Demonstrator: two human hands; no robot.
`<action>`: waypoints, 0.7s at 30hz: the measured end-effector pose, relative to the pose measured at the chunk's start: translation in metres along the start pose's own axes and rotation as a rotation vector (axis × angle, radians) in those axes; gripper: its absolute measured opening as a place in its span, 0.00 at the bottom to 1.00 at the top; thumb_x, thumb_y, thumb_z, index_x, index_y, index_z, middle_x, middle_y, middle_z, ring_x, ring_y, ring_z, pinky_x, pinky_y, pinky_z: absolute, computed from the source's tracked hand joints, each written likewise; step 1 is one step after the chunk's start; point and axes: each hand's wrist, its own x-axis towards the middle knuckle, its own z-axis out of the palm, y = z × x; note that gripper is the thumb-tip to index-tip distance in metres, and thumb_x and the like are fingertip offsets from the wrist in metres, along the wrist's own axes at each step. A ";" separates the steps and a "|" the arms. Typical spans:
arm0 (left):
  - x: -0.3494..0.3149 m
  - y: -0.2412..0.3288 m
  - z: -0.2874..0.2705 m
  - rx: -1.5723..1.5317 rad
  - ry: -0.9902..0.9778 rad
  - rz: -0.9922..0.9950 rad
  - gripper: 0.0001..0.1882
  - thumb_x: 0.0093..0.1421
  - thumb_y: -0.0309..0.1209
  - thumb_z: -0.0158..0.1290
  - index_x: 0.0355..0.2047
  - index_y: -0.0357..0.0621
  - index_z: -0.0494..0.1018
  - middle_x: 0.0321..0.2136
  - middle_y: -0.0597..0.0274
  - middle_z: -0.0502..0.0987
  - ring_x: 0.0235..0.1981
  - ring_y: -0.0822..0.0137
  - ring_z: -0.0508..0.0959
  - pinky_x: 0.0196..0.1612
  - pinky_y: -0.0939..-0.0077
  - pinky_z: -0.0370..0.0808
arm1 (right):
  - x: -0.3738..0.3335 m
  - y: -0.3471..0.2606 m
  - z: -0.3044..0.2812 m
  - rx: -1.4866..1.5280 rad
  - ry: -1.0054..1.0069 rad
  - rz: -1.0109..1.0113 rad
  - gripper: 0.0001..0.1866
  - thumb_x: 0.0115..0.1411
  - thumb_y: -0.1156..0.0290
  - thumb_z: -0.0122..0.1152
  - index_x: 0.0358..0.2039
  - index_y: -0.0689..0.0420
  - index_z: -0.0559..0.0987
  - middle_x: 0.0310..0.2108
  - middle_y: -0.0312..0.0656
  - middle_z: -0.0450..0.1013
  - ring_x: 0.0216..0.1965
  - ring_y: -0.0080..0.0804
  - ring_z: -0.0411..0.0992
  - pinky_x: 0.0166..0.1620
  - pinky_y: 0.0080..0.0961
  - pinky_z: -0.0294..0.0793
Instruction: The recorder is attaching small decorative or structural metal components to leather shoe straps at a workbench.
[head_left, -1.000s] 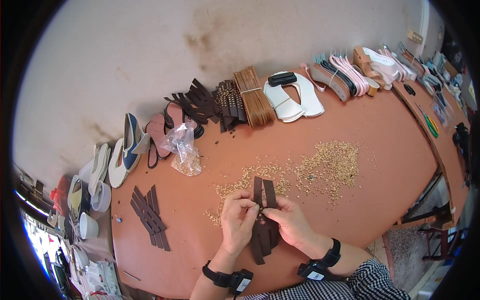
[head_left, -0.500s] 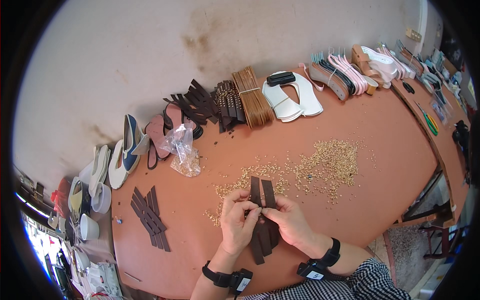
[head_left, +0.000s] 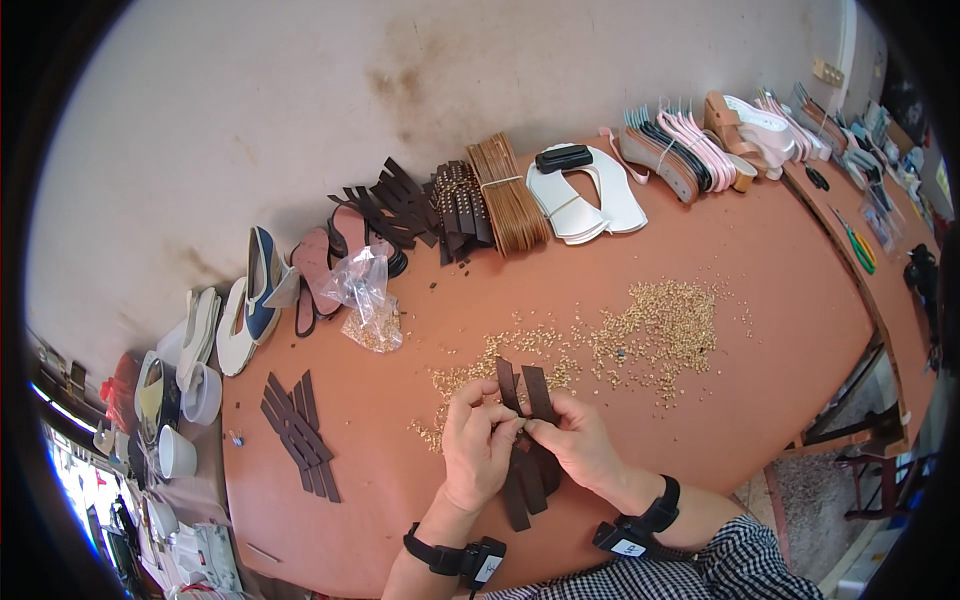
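Between my two hands is a dark brown piece of slit leather strips [head_left: 524, 490], its strip ends sticking up past my fingers and its lower part hanging below them. My left hand [head_left: 478, 440] is closed on its left side, thumb and fingertips pinched at the middle. From the right, my right hand [head_left: 575, 440] grips the same piece, its thumb meeting the left thumb. Whatever small thing may lie between the fingertips is too small to make out. Just beyond my hands, small gold-coloured studs [head_left: 660, 325] are scattered over the brown tabletop [head_left: 400, 540].
More brown strip pieces [head_left: 300, 435] lie at the left. A clear plastic bag [head_left: 370, 310] of studs stands farther back. Along the wall are studded dark straps [head_left: 462, 215], a tan strip bundle [head_left: 507, 195], white shoe parts [head_left: 600, 215] and wedge soles [head_left: 660, 165]. Green-handled pliers [head_left: 860, 248] lie right.
The upper strip ends have shifted slightly down and spread a little between my fingers. Both hands keep their pinch in almost the same place.
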 end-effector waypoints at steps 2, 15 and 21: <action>-0.001 0.000 0.001 -0.155 0.024 -0.117 0.07 0.48 0.14 0.53 0.27 0.36 0.69 0.38 0.55 0.69 0.32 0.72 0.73 0.29 0.83 0.73 | 0.000 -0.003 -0.001 -0.002 -0.012 -0.001 0.07 0.55 0.81 0.51 0.36 0.63 0.73 0.31 0.35 0.70 0.30 0.19 0.69 0.35 0.16 0.71; -0.007 -0.012 -0.002 -0.445 0.029 -0.411 0.07 0.49 0.14 0.54 0.26 0.37 0.70 0.25 0.65 0.72 0.24 0.78 0.72 0.26 0.87 0.70 | -0.001 -0.011 0.000 -0.197 -0.001 -0.035 0.08 0.55 0.79 0.53 0.36 0.64 0.73 0.29 0.33 0.70 0.29 0.16 0.68 0.32 0.15 0.69; -0.002 -0.002 -0.002 -0.648 0.039 -0.491 0.08 0.49 0.13 0.53 0.27 0.38 0.68 0.25 0.65 0.72 0.25 0.78 0.72 0.27 0.86 0.72 | 0.002 -0.004 -0.006 -0.202 -0.015 -0.044 0.08 0.55 0.81 0.53 0.37 0.65 0.73 0.30 0.35 0.71 0.29 0.17 0.70 0.32 0.15 0.72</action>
